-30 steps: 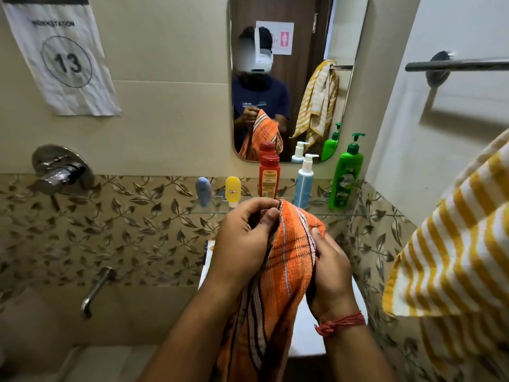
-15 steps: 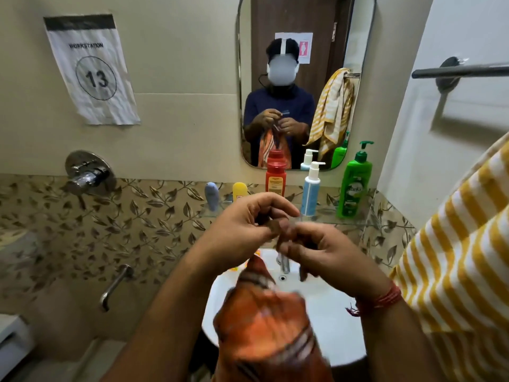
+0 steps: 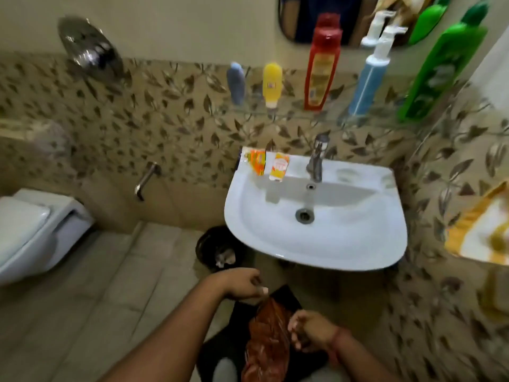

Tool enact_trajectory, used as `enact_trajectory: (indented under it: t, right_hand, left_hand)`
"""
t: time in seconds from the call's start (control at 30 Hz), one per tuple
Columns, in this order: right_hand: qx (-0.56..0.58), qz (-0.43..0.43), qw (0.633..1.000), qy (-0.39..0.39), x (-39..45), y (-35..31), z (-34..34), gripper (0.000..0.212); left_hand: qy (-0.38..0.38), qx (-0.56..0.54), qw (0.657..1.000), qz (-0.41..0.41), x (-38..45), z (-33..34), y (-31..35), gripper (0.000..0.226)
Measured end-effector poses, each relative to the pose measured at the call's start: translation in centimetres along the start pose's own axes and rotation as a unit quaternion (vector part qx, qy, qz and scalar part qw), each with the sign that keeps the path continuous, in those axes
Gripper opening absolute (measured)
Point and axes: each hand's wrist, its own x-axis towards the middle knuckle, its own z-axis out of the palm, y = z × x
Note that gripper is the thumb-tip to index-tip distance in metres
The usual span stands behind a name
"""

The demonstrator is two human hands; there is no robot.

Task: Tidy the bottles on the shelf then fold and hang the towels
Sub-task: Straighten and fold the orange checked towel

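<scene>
Since the earlier frame the camera has tipped down: both hands, then raised in front of the shelf, now sit low in the frame below the sink, and the orange towel has dropped with them.

Head view, blurred by motion. Left hand: fingers curled, thumb and fingertips pinching the top edge of the orange towel. Right hand: fingers curled round the towel's right edge, a red thread on the wrist. Towel hangs bunched between the two hands, in front of dark clothing.

White sink above the hands, metal tap at its back rim, two orange sachets leaning on the back left corner. Glass shelf over the sink carries five bottles in a row, upright: grey-blue bottle, yellow bottle, red bottle, blue pump bottle, green bottle. Yellow striped towel at the right edge. Toilet at left; dark bin on the floor beside the sink.
</scene>
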Motion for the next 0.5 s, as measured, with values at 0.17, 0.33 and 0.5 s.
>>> enact_trajectory:
  t: [0.17, 0.33, 0.5]
  right_hand:
    - [-0.012, 0.004, 0.999, 0.041, 5.3, 0.9, 1.3, 0.014]
    - [-0.073, 0.039, 0.995, -0.063, 14.3, 8.9, 5.4, 0.023]
    - [-0.131, 0.071, 0.987, -0.068, 19.1, 10.7, 9.1, 0.039]
  left_hand:
    - [0.025, -0.042, 0.999, 0.024, 3.9, 4.7, -1.9, 0.069]
    - [0.015, -0.064, 0.998, -0.025, 8.9, 10.4, -6.9, 0.081]
    - [0.005, -0.117, 0.989, -0.09, 15.2, 16.9, -12.9, 0.096]
